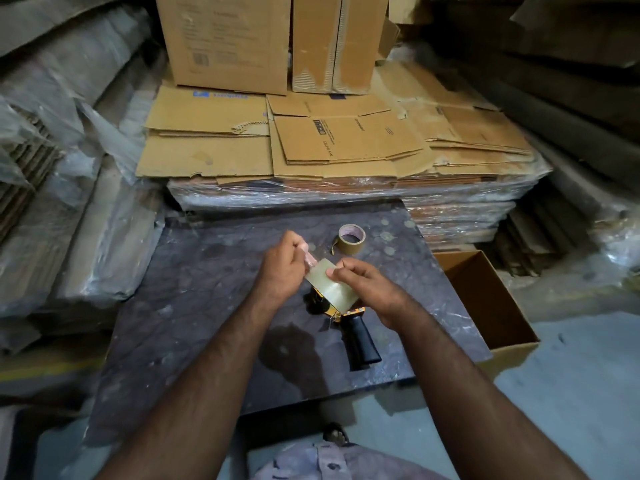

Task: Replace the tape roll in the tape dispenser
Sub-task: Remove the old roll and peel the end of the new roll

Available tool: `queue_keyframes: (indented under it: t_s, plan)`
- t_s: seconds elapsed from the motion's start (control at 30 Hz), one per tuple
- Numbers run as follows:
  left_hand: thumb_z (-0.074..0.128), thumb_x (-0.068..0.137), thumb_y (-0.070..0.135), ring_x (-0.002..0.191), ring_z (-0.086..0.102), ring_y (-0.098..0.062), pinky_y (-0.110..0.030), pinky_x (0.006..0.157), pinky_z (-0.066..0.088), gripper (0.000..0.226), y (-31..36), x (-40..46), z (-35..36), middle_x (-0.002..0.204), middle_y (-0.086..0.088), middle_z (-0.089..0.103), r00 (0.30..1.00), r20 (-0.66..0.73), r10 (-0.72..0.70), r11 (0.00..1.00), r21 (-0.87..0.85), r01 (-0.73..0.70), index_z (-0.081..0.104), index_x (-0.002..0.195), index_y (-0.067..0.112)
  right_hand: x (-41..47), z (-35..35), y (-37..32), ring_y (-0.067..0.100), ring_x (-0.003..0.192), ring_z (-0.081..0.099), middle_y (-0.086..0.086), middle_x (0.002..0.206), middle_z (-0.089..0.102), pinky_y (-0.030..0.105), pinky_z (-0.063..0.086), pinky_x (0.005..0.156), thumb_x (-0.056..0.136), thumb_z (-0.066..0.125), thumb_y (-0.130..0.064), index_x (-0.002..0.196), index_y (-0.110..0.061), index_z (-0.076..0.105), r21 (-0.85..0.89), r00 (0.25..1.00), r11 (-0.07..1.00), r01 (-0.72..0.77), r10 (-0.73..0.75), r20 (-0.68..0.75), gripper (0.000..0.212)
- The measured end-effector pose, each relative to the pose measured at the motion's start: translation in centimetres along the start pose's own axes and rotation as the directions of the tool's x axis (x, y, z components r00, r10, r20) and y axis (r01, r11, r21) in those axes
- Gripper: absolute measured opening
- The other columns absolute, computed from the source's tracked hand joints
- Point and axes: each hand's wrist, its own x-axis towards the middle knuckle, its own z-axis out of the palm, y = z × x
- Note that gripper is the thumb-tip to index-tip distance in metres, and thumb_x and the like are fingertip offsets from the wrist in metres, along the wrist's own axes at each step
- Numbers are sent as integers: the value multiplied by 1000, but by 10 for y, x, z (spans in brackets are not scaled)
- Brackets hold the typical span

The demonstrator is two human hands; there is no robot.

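An orange tape dispenser with a black handle lies on the dark stone slab. Above it I hold a pale, clear tape roll. My right hand grips the roll from the right, fingers curled over its edge. My left hand pinches a crumpled pinkish strip of tape at the roll's upper left edge. A brown tape roll with a loose tail sits on the slab beyond my hands.
An open cardboard box stands at the slab's right edge. Flattened cartons on a wrapped stack and upright boxes fill the back. Plastic-wrapped bundles line the left side.
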Motion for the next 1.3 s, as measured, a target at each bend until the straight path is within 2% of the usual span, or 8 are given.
queue_keyframes:
  t_s: [0.13, 0.23, 0.43, 0.57, 0.8, 0.97, 1.17, 1.3]
  plan:
    - [47, 104, 15, 72, 71, -22, -23, 52, 56, 10, 6, -4, 7, 98, -21, 71, 978, 44, -205, 955, -208, 210, 55, 99, 10, -6, -8, 5, 16, 66, 54, 4, 77, 52, 28, 45, 54, 93, 66, -28, 87, -14, 57, -16, 999, 1000, -19, 20, 25, 18]
    - [46, 104, 17, 70, 70, -20, -24, 54, 55, 12, 7, -2, 16, 95, -17, 71, 968, 65, -244, 936, -245, 252, 55, 100, 10, -6, -16, 6, 18, 69, 54, 7, 81, 51, 28, 46, 54, 92, 66, -29, 92, -13, 58, -19, 999, 1000, -22, 23, 31, 18]
    - [48, 104, 40, 85, 73, -22, -30, 73, 59, 35, 14, 5, 32, 98, -14, 74, 967, 70, -246, 824, -510, 246, 59, 109, 7, 4, -30, 4, 25, 81, 55, 6, 84, 57, 36, 47, 65, 90, 65, -28, 85, -20, 57, 63, 998, 998, -16, 19, -58, 12]
    - [69, 94, 25, 104, 71, -28, -37, 89, 58, 34, 15, 6, 43, 107, -13, 73, 963, 76, -259, 742, -623, 249, 58, 122, 9, 12, -43, -3, 26, 90, 58, 8, 99, 60, 35, 49, 62, 92, 61, -27, 97, -16, 55, 121, 995, 992, -36, 47, -88, 13]
    - [69, 92, 16, 92, 67, -17, -41, 91, 55, 7, 24, 19, 48, 97, -11, 74, 993, 68, -96, 887, -447, 116, 73, 94, 12, 26, -53, -15, 25, 104, 55, 4, 127, 53, 37, 54, 55, 91, 51, -18, 123, -41, 51, 155, 993, 985, -80, 93, -77, 39]
    - [63, 96, 13, 89, 68, -17, -40, 89, 57, 7, 26, 26, 55, 95, -8, 73, 997, 57, -61, 932, -355, 77, 69, 92, 14, 39, -52, -12, 31, 86, 58, 4, 107, 59, 41, 51, 58, 102, 49, -36, 114, -32, 56, 124, 995, 990, -72, 80, -63, 14]
    - [61, 98, 16, 88, 70, -17, -44, 86, 60, 8, 21, 31, 56, 91, -4, 72, 992, 102, -78, 972, -214, 99, 66, 95, 11, 51, -53, -3, 28, 79, 57, 6, 100, 59, 32, 50, 48, 103, 46, -40, 100, -30, 53, 23, 996, 998, -64, 65, -67, 12]
    - [51, 103, 10, 100, 74, -20, -29, 83, 62, 10, 23, 33, 59, 108, -14, 72, 991, 77, -112, 964, -233, 127, 58, 97, 9, 58, -55, 5, 27, 80, 54, 8, 96, 57, 33, 48, 52, 102, 45, -33, 97, -27, 53, 72, 990, 996, -58, 66, -121, 11]
